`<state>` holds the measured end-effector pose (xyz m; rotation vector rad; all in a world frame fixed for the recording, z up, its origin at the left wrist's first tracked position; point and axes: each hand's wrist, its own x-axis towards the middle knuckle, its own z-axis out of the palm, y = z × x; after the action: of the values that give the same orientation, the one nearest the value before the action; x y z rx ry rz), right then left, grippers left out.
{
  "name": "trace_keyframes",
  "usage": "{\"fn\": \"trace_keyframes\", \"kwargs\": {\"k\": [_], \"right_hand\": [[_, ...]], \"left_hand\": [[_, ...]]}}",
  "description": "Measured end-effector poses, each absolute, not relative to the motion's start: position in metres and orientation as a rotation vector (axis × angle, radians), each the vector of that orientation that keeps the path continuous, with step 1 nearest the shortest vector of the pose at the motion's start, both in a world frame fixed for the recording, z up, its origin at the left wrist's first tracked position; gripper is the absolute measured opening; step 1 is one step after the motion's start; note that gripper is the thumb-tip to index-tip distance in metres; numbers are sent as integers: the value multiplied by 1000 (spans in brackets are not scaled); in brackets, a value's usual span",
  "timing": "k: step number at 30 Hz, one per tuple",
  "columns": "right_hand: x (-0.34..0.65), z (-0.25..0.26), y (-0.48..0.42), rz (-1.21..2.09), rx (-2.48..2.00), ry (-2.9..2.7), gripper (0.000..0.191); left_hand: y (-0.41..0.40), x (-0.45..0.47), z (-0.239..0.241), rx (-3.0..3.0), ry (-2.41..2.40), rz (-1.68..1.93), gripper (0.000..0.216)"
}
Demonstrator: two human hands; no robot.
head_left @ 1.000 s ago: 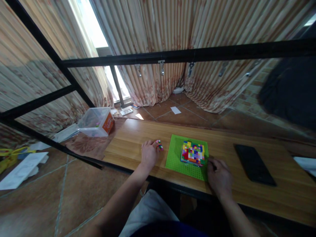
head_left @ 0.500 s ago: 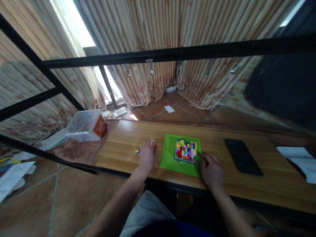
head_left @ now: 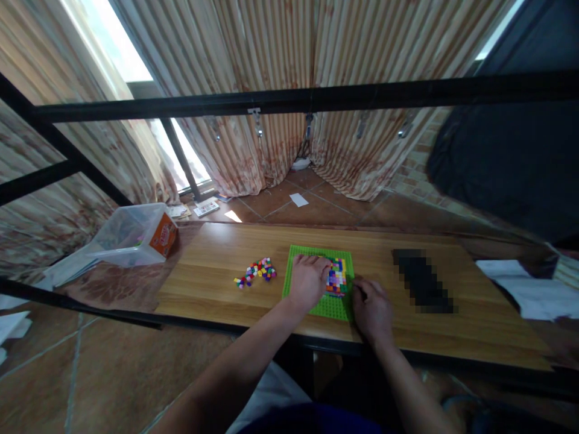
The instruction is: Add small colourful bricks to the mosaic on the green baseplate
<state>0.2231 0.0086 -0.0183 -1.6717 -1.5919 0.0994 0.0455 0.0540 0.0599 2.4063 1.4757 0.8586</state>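
A green baseplate (head_left: 296,252) lies on the wooden table (head_left: 217,241), carrying a square patch of small coloured bricks (head_left: 337,277). My left hand (head_left: 309,279) rests over the plate's left half, fingers curled, its fingertips at the edge of the brick patch; what it holds, if anything, is hidden. My right hand (head_left: 371,308) lies on the table at the plate's near right corner, fingers curled, touching the plate's edge. A loose pile of small coloured bricks (head_left: 256,272) sits on the table left of the plate.
A dark flat object (head_left: 422,280), pixelated, lies on the table to the right. White paper (head_left: 525,290) sits at the far right. A clear plastic bin (head_left: 131,234) stands on the cloth left of the table. A black metal frame (head_left: 289,99) crosses overhead.
My left hand moved right from the loose bricks onto the green baseplate, uncovering the pile. The view shifted left. My right hand stayed at the plate's corner.
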Motion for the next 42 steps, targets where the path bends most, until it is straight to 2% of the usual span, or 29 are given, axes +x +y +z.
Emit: {"fn": "trace_keyframes", "kwargs": {"k": [6, 16, 24, 42], "right_hand": [[223, -18, 8, 115, -1658, -1583, 25], [223, -17, 8, 101, -1682, -1596, 25], [222, -17, 8, 91, -1663, -1595, 24], [223, -17, 8, 102, -1669, -1597, 26]], "left_hand": [[56, 52, 61, 2475, 1538, 764, 22], [52, 51, 57, 2520, 1588, 799, 22], [50, 57, 64, 2487, 1588, 787, 13], [52, 51, 64, 2508, 1553, 740, 16]]}}
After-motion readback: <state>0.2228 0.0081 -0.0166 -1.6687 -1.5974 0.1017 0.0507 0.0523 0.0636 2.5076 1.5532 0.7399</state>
